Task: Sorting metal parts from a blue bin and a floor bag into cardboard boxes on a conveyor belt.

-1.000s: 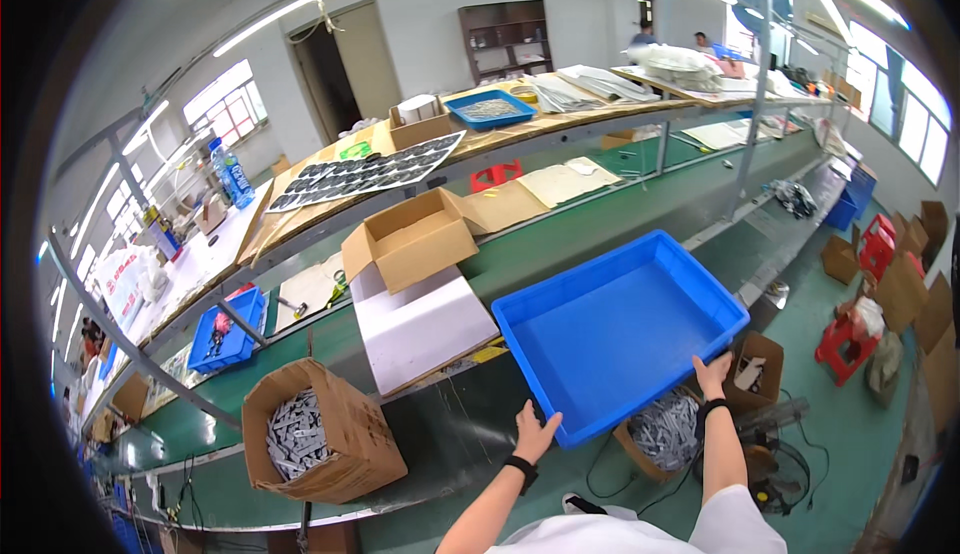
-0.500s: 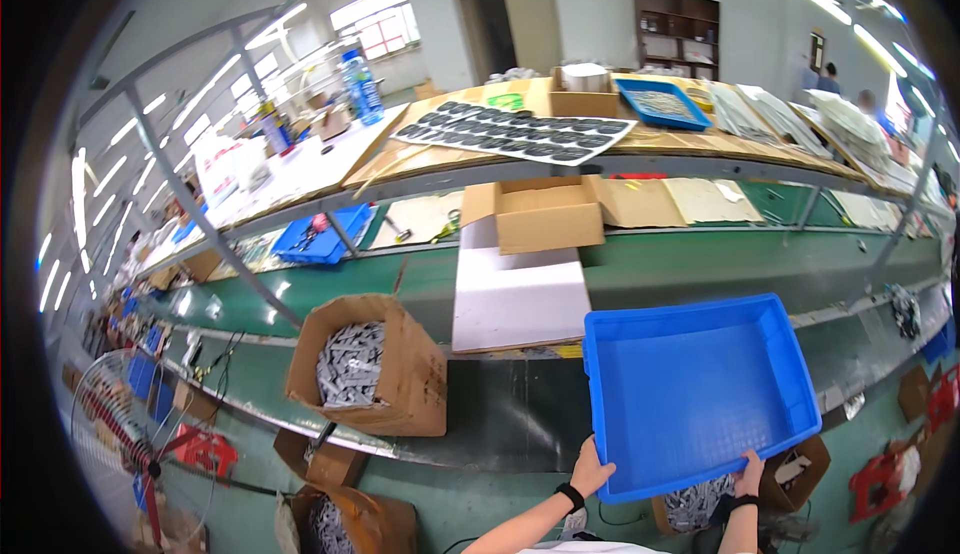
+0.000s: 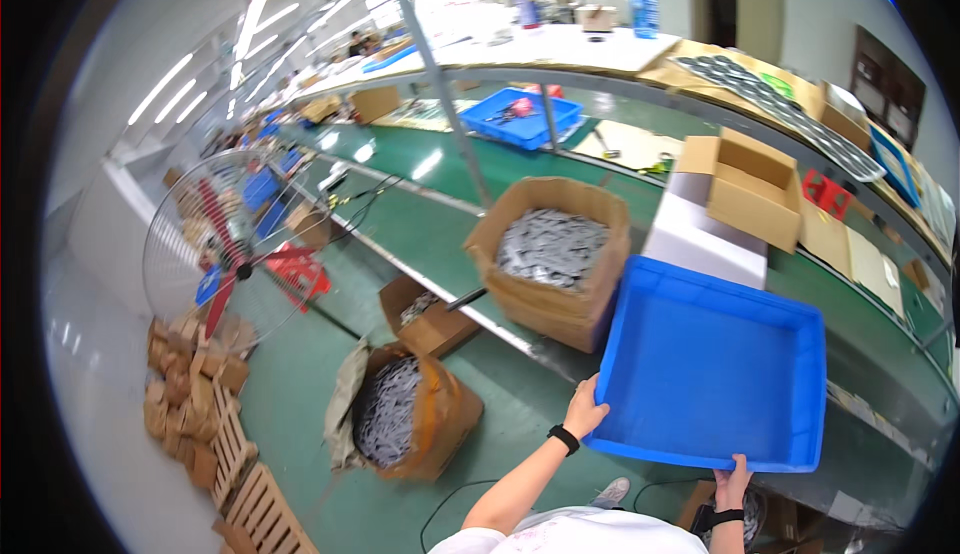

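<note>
An empty blue plastic tray (image 3: 715,366) is held level in front of me over the near edge of the green conveyor table (image 3: 440,229). My left hand (image 3: 584,411) grips its near left corner, a black band on the wrist. My right hand (image 3: 733,479) grips the near rim toward the right. Just left of the tray, an open cardboard box of small grey parts (image 3: 551,254) stands on the table.
A white box (image 3: 702,238) with an open cardboard box (image 3: 749,189) on top stands behind the tray. Two open boxes (image 3: 405,412) (image 3: 428,316) of parts stand on the green floor. A large round fan (image 3: 232,249) and wooden pallets (image 3: 232,454) are at left.
The view has swung left toward the floor and fan. The blue tray has come off the table toward me, both hands still gripping its near rim.
</note>
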{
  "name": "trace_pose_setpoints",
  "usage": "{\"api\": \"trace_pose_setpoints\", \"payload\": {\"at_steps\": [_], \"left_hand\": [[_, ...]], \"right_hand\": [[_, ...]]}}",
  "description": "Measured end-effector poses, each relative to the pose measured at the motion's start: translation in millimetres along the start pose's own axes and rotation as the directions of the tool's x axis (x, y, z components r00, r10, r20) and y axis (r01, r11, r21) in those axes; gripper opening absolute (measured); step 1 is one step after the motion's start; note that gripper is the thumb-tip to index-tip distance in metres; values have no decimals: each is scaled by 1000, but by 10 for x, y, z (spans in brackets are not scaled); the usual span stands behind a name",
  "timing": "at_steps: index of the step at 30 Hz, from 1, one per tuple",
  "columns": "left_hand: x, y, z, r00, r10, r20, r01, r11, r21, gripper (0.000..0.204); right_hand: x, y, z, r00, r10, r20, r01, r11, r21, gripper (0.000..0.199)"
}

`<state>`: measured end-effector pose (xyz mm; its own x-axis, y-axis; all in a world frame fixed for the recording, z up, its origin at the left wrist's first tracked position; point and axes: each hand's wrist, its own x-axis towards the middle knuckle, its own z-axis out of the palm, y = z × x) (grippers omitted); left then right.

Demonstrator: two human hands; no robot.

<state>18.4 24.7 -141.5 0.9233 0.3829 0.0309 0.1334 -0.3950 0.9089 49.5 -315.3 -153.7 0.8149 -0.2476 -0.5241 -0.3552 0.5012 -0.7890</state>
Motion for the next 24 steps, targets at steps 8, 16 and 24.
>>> {"api": "trace_pose_setpoints", "payload": {"at_steps": [8,16,24], "left_hand": [[-562,-306,-755,925,161,345,-128,985,-116,58],[-2321,-1939,-2323,944,-304,128,289,950,123,43],[-3231,-3036,-3281,727,-668,-159,676,737,-10,41]], "right_hand": [[344,572,-85,989,-139,-58,144,986,80,41],[-359,1496,416,990,-112,-89,86,963,-255,43],[-1733,3392,1981,312,626,714,898,51,-437,37]]}}
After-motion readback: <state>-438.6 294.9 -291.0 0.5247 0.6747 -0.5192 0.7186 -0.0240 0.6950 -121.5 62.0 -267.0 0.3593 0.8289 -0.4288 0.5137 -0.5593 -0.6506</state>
